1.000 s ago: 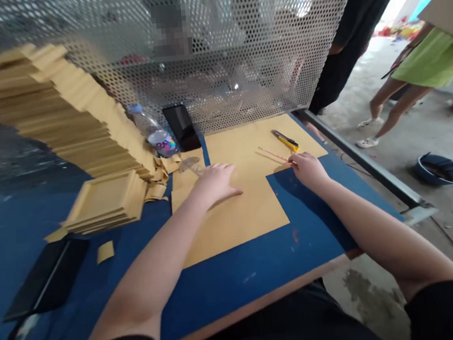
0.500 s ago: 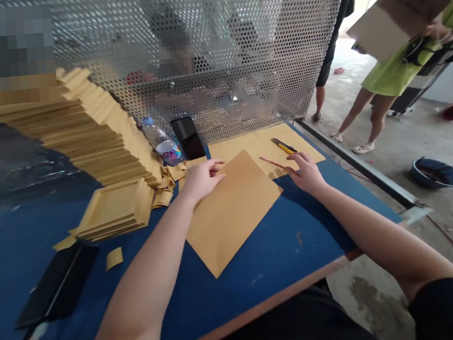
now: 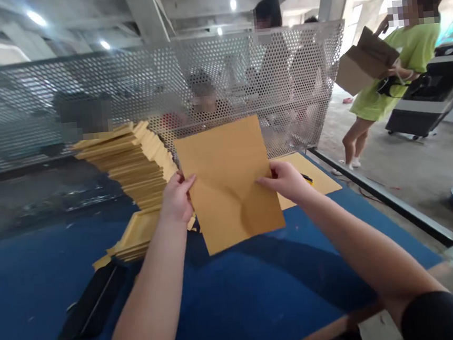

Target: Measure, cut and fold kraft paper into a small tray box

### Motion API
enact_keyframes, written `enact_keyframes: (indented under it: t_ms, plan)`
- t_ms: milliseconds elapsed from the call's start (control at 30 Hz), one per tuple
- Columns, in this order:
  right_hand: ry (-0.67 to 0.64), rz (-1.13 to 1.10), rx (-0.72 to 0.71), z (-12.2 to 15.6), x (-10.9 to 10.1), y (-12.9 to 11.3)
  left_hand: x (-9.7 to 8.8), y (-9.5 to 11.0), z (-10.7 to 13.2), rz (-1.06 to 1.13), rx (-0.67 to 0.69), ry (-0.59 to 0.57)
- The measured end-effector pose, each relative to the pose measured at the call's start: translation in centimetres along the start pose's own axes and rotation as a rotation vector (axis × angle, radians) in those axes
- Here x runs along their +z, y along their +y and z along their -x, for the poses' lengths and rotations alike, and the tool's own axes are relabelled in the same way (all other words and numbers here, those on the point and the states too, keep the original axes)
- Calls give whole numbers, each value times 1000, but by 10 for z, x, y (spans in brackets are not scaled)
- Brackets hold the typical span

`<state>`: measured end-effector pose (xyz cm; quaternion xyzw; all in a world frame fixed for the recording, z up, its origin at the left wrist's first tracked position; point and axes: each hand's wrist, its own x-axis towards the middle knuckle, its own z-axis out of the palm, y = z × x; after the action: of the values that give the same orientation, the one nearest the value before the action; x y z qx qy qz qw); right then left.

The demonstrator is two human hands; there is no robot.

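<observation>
A flat tan sheet of kraft paper [image 3: 228, 191] is held up off the blue table, tilted towards me. My left hand [image 3: 178, 198] pinches its left edge, thumb in front and fingers behind. On the right edge my right hand [image 3: 285, 180] grips it the same way. Behind the right hand a second tan sheet [image 3: 322, 175] lies on the table, with a yellow and black utility knife [image 3: 307, 179] on it, partly hidden by that hand. Left of the sheet rises a tall leaning stack of folded tan paper pieces [image 3: 139, 169].
Shallow tan trays [image 3: 139, 231] sit in a short pile before the stack. A black zipped pouch [image 3: 91, 303] lies at the left on the blue table [image 3: 230, 307]. A perforated metal screen [image 3: 124, 89] closes the far side. A person in green [image 3: 414, 53] carries cardboard at the right.
The tan sheet has left the table and is now upright between both hands. My right hand has moved from beside the pencil-like stick to the sheet's edge. The view has tilted up.
</observation>
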<state>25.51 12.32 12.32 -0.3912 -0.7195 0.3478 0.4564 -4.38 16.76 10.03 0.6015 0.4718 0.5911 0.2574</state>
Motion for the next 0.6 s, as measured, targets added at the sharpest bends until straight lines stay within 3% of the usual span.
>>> enact_keyframes:
  t_ms: [167,233,300,400,600]
  plan:
    - [31,64,-83,-21,-12,-32,-10,21,6,-282,221,318]
    - [-5,102,-136,-22,-11,-42,-12,36,16,-410,344,350]
    - [-64,147,-195,-20,-8,-49,-9,49,28,-512,446,288]
    - [-179,221,-294,-18,-7,-55,5,61,40,-573,548,107]
    - [-342,339,-480,-14,-13,-58,33,67,53,-502,584,-142]
